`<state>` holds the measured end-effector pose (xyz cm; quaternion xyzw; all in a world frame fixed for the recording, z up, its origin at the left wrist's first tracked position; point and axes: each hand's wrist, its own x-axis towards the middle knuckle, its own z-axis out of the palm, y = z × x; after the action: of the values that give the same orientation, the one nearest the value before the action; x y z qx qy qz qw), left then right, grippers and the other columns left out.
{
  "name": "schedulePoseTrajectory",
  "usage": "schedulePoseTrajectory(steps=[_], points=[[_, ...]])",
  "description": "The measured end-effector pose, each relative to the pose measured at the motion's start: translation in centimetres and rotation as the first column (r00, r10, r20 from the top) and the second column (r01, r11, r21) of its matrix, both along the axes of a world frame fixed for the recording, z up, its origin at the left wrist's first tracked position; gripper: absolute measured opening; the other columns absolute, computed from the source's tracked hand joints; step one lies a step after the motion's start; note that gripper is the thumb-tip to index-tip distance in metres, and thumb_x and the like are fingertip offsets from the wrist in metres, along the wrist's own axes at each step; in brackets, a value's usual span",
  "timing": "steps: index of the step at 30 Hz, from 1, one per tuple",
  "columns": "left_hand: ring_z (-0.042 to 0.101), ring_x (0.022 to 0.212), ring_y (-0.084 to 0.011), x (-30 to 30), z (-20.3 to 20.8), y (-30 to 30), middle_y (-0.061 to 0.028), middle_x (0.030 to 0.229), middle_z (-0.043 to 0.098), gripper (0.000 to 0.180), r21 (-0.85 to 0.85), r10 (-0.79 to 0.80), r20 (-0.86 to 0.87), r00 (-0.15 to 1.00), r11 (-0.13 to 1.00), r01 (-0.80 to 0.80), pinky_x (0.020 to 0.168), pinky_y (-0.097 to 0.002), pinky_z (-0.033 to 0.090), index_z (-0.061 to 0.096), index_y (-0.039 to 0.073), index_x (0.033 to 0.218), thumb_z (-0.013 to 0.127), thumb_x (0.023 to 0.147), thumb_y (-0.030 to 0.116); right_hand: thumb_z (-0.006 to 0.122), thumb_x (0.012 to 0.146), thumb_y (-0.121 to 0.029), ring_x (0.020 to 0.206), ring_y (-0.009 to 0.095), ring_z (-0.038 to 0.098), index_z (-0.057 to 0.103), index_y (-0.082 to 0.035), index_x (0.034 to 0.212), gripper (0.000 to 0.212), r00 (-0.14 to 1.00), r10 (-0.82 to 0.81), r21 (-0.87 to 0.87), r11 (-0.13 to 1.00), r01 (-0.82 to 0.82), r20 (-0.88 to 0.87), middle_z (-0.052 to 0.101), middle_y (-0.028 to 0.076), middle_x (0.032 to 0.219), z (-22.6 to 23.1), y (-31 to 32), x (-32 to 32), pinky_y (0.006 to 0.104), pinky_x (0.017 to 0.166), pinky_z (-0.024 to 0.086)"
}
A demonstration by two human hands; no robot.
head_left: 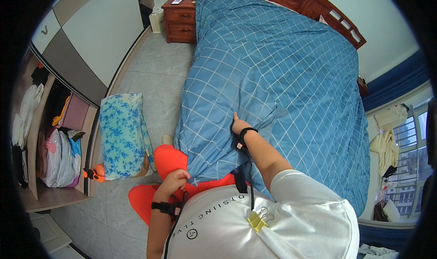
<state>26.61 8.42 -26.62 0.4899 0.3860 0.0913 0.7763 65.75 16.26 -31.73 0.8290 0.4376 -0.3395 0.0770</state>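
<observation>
A blue quilt (300, 81) with a white diamond grid covers the bed. My left hand (175, 181) is at the near left corner of the quilt, its fingers pinched on the edge beside my red-clad knees. Farther forward and to the right, my right hand (239, 126) rests against the quilt's top, with one digit pointing ahead. Its other fingers are hidden, so whether it grips cloth does not show. Creases run out from that hand, and a fold stands up to its right. Each wrist wears a black strap.
A folded floral cloth bundle (121, 136) sits on the grey tiled floor (157, 77) at left. Beyond it are an opened wardrobe (63, 122) with bags and clothes, and a wooden nightstand (180, 20). The wooden headboard (291, 0) bounds the far end. A window (412, 145) is at right.
</observation>
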Motion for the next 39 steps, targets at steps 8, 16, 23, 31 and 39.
schedulePoseTrajectory(steps=[8, 16, 23, 31, 39], points=[[0.046, 0.051, -0.0102, -4.5, -3.2, -0.9, -0.0027, 0.068, 0.052, 0.015, -0.113, 0.269, 0.052, 0.962, 0.958, -0.262, 0.049, -0.0249, 0.042, 0.055, 0.005, 0.079, 0.045, 0.072, -0.005, 0.035, 0.084, -0.006, 0.114, 0.035, 0.055, 0.004, -0.017, 0.15, 0.073, 1.0, -0.01, 0.015, 1.0, 0.01, 0.003, 0.054, 0.022, 0.126, -0.2, -0.1, 0.0, 0.0432, 0.098, 0.04], [0.046, 0.052, -0.0135, -10.4, -8.0, -2.9, -0.0034, 0.064, 0.049, 0.017, -0.184, 0.731, -0.086, 0.677, 0.656, -0.732, 0.05, -0.0272, 0.044, 0.053, 0.006, 0.078, 0.04, 0.072, -0.004, 0.032, 0.087, -0.01, 0.116, 0.034, 0.054, 0.005, -0.017, 0.15, 0.068, 1.0, -0.001, 0.002, 1.0, 0.001, -0.004, 0.051, 0.022, 0.13, -0.5, 0.0, 0.2, 0.0443, 0.099, 0.04], [0.05, 0.053, -0.0181, -9.5, -8.6, -2.8, -0.0071, 0.063, 0.052, 0.022, 0.118, 0.616, -0.242, 0.75, 0.786, -0.607, 0.049, -0.0285, 0.044, 0.056, 0.004, 0.081, 0.039, 0.072, -0.007, 0.03, 0.088, -0.009, 0.118, 0.034, 0.052, 0.004, -0.015, 0.149, 0.068, 1.0, -0.006, 0.038, 0.999, 0.007, -0.019, 0.049, 0.023, 0.131, 0.0, -0.3, 0.1, 0.0434, 0.101, 0.038], [0.052, 0.054, -0.0186, -9.8, -10.5, -2.8, -0.0078, 0.065, 0.054, 0.02, -0.01, 0.618, -0.199, 0.76, 0.774, -0.633, 0.049, -0.029, 0.043, 0.056, 0.003, 0.081, 0.04, 0.073, -0.007, 0.032, 0.088, -0.009, 0.114, 0.034, 0.055, 0.005, -0.017, 0.15, 0.068, 1.0, 0.002, 0.014, 1.0, -0.002, -0.025, 0.053, 0.022, 0.127, -0.5, -0.1, 0.5, 0.0457, 0.096, 0.042], [0.052, 0.057, -0.0174, -10.4, -12.4, -2.7, -0.006, 0.066, 0.053, 0.015, 0.016, 0.58, -0.207, 0.788, 0.807, -0.59, 0.052, -0.0302, 0.044, 0.054, 0.003, 0.079, 0.042, 0.079, -0.004, 0.032, 0.087, -0.007, 0.113, 0.035, 0.055, 0.004, -0.017, 0.15, 0.069, 0.999, 0.009, 0.025, 1.0, -0.008, -0.036, 0.053, 0.021, 0.128, -0.1, -0.5, 0.7, 0.0457, 0.096, 0.041]])
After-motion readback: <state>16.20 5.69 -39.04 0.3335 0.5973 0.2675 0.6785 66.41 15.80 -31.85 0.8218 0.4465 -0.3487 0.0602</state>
